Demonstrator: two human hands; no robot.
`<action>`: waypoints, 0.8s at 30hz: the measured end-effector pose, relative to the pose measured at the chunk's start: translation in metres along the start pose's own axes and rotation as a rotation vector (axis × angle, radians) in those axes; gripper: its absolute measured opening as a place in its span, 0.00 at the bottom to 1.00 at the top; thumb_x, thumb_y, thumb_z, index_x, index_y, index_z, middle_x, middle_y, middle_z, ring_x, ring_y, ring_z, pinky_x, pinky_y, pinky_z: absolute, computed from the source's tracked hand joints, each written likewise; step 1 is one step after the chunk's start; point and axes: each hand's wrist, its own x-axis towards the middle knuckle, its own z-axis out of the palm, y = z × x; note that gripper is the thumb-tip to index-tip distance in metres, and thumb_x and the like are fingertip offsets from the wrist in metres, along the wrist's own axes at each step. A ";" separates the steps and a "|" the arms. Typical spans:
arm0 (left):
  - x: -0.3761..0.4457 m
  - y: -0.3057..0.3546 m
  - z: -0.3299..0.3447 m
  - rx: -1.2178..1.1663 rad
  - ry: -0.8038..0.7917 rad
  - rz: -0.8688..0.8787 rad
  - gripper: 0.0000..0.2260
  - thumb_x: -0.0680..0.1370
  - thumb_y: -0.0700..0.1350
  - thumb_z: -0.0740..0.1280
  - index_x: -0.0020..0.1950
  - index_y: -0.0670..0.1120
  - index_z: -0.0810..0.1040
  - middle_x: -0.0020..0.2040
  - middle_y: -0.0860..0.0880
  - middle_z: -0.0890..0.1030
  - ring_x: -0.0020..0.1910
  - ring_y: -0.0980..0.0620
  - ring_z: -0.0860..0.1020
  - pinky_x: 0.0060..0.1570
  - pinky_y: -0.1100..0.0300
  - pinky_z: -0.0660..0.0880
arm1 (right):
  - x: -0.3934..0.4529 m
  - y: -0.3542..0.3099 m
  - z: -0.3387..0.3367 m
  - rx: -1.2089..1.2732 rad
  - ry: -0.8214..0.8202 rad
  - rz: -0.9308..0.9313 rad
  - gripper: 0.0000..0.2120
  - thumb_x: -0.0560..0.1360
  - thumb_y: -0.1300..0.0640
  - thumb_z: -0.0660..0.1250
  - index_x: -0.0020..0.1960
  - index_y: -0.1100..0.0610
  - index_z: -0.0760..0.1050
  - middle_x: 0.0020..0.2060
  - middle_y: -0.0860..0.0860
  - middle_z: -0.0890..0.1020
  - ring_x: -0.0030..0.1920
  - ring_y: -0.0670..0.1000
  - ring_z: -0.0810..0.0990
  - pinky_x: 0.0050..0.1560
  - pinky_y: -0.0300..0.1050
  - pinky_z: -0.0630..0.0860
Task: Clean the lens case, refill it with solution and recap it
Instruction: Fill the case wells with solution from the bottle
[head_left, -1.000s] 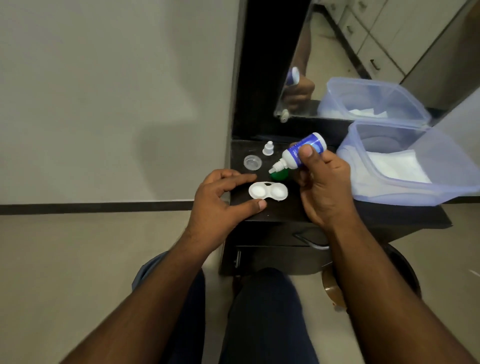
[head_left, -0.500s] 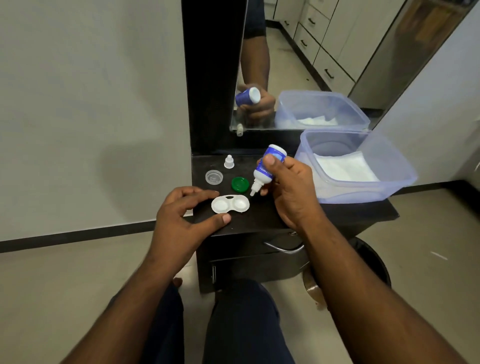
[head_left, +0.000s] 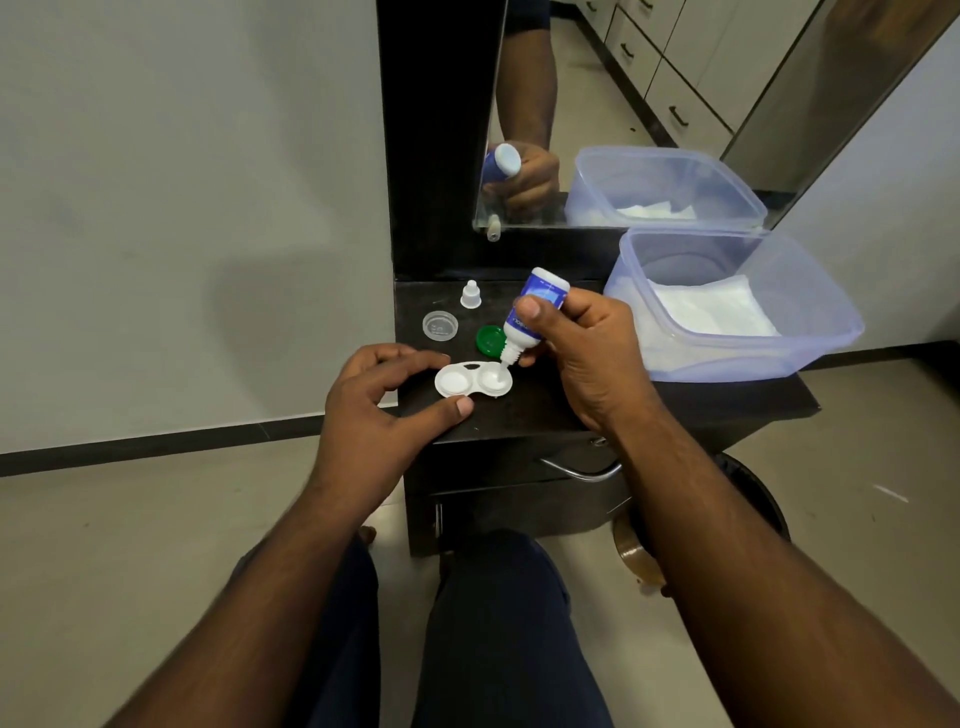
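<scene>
The lens case, white with two round wells, is lying uncapped on the dark cabinet top near the middle of the frame. The left hand is bracketing its left end, with the index finger lying along the upper edge and the thumb tip pressing at the lower edge, so the case is being lightly pinched between them while the other fingers are curling loosely. The right hand is gripping a small blue and white solution bottle, thumb across its label and fingers wrapping behind it, and is tilting it nozzle-down so that the white tip is sitting just over the right well. Whether liquid is coming out cannot be told. Just above the case, a green cap is lying partly behind the bottle, a clear cap is sitting to its left, and a small white bottle cap is standing upright above that. At the right of the frame a clear plastic tub holding white tissue is resting on the cabinet, and the mirror behind is reflecting the tub, the bottle and the right hand. Dark trousers are filling the bottom centre.
</scene>
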 end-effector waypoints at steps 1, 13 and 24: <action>0.000 0.000 0.000 0.005 -0.003 -0.001 0.16 0.67 0.49 0.78 0.54 0.56 0.83 0.54 0.59 0.75 0.53 0.66 0.72 0.45 0.72 0.70 | -0.001 -0.001 0.000 -0.008 -0.003 0.002 0.12 0.67 0.51 0.72 0.45 0.59 0.80 0.34 0.50 0.84 0.36 0.50 0.81 0.33 0.42 0.76; 0.001 0.000 -0.001 0.037 -0.018 -0.005 0.17 0.67 0.51 0.77 0.55 0.58 0.81 0.53 0.62 0.73 0.53 0.68 0.71 0.46 0.70 0.70 | -0.004 -0.007 0.004 -0.068 -0.032 -0.018 0.09 0.67 0.52 0.71 0.43 0.57 0.80 0.32 0.47 0.84 0.34 0.46 0.81 0.33 0.39 0.78; 0.002 -0.002 -0.001 0.051 -0.011 0.005 0.17 0.67 0.51 0.77 0.55 0.57 0.82 0.54 0.57 0.75 0.54 0.67 0.72 0.44 0.76 0.69 | -0.002 -0.005 0.004 -0.003 0.002 -0.016 0.13 0.65 0.49 0.71 0.42 0.59 0.80 0.33 0.49 0.84 0.34 0.48 0.81 0.32 0.40 0.76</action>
